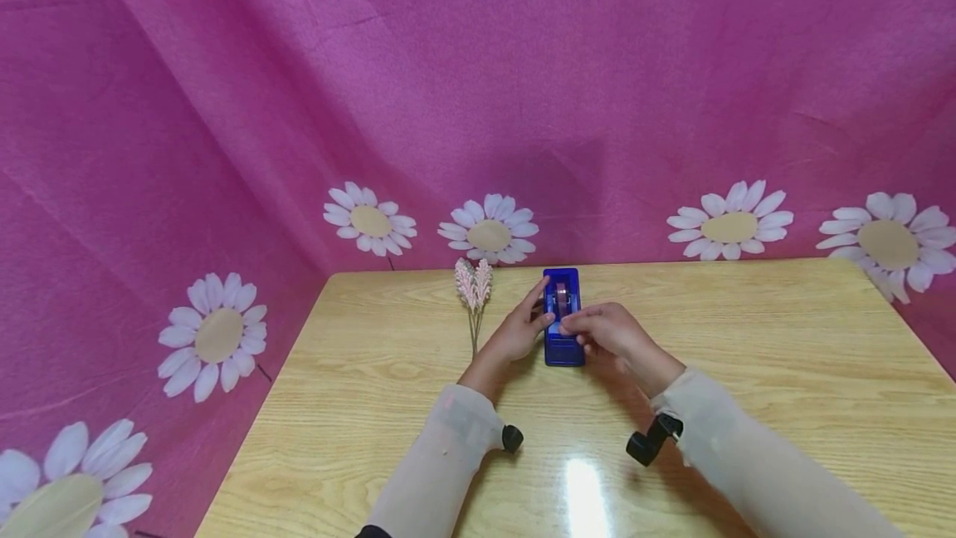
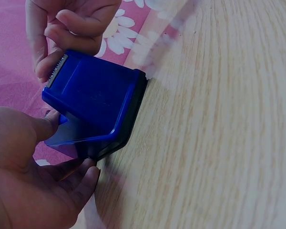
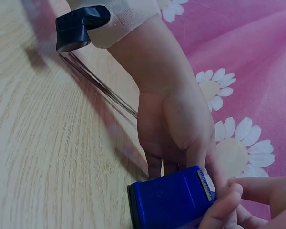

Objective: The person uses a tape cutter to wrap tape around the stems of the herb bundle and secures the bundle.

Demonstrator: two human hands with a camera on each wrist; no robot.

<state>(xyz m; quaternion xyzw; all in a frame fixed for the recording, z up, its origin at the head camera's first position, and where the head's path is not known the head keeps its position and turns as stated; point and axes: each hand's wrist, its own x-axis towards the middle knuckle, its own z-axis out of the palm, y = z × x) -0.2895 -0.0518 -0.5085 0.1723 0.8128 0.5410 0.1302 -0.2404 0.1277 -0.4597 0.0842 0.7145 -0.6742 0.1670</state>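
Observation:
A blue tape dispenser (image 1: 563,353) stands on the wooden table, a tape roll (image 1: 562,295) in its middle. My left hand (image 1: 517,330) grips its left side, thumb on the upper edge and fingers along the wall. By the serrated metal cutter (image 2: 57,71), my right hand (image 1: 616,332) pinches the tape's end between thumb and forefinger; the clear strip itself is hard to make out. In the right wrist view, the dispenser (image 3: 167,198) partly hides the left fingers.
Left of the dispenser lie pink artificial flower sprigs (image 1: 474,285) with thin stems, close to my left wrist. A pink cloth (image 1: 582,90) printed with white daisies hangs behind the wooden table (image 1: 754,330) and along its left side.

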